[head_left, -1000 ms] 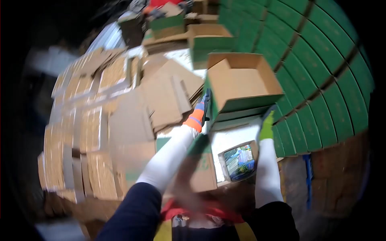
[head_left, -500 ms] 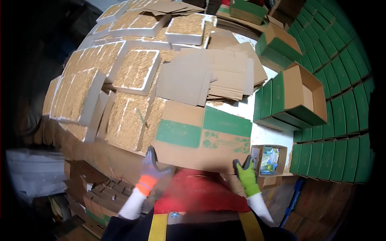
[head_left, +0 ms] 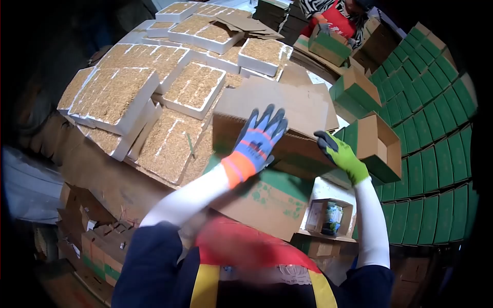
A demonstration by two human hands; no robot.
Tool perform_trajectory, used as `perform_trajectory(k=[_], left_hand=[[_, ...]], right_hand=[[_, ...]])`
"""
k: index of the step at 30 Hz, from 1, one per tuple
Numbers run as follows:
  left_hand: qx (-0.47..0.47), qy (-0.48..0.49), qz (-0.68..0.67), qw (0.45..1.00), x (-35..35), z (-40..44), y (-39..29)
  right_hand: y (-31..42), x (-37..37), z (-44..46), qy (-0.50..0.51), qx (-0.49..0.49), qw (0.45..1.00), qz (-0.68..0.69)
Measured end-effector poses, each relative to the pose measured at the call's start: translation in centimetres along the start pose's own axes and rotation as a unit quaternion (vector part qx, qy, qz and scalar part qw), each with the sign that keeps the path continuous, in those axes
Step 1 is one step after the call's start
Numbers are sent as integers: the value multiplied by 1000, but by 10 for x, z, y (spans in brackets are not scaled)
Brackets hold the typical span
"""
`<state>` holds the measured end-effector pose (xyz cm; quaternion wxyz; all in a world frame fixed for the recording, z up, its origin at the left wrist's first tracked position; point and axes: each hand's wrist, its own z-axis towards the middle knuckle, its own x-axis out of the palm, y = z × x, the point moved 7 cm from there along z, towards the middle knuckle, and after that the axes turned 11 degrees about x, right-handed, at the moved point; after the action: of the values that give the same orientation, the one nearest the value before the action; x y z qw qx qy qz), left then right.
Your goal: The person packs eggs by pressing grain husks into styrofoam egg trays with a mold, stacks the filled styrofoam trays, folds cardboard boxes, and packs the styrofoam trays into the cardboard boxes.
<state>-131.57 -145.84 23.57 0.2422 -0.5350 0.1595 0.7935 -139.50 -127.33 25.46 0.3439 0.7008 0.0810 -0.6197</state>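
Note:
A brown cardboard piece stands partly raised over a flat green-and-brown cardboard sheet. Against its near face lies my left hand, in a blue and orange glove, fingers spread. My right hand, in a green glove with dark fingertips, is closed at the cardboard's right corner, the fingers bent round its edge. Just right of that hand stands an open green box. Below it, a small open carton holds packets with blue and green print.
White trays of tan, crumbly material cover the left side. Green boxes are stacked at right. Another person in red is at the top behind a green box. Cardboard scraps lie lower left.
Both hands have moved up and forward from the sheet's near edge. The brown cardboard is now raised between them. My right hand has closed at its corner. The other person has come into view.

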Motion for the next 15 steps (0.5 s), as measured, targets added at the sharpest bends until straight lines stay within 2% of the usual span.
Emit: perform_trajectory(k=[1, 2, 3, 4, 6, 7, 8, 9, 11, 13, 15], left_hand=[[17, -23, -4, 1000, 2, -7, -4], [59, -62, -40, 996, 3, -22, -13], [91, -128, -5, 988, -5, -34, -21], [76, -158, -33, 984, -6, -42, -28], [45, -188, -100, 976, -24, -44, -40], [27, -186, -139, 972, -35, -42, -46], [30, -232, -146, 961, -50, -38, -59], [39, -157, -201, 966, -48, -33, -77], [110, -190, -400, 890, -56, -36, -109], [128, -183, -513, 829, -76, -52, -70], [-7, -171, -645, 745, -38, -70, 7]], right_hand=[[-23, 4, 9, 33, 154, 986, 50], [-43, 14, 24, 87, 135, 986, 43], [-48, 23, 32, 148, 113, 982, 37], [-52, 29, 33, 148, 110, 982, 40], [-27, 13, 42, 44, 109, 991, -56], [1, -2, 38, -53, 50, 997, -41], [12, -3, 44, -54, 45, 995, -65], [20, 5, 46, -47, 44, 994, -85], [32, 44, 49, -35, 24, 994, -97], [40, 52, 59, -54, -2, 992, -117], [35, 54, 68, -85, 8, 992, -96]])
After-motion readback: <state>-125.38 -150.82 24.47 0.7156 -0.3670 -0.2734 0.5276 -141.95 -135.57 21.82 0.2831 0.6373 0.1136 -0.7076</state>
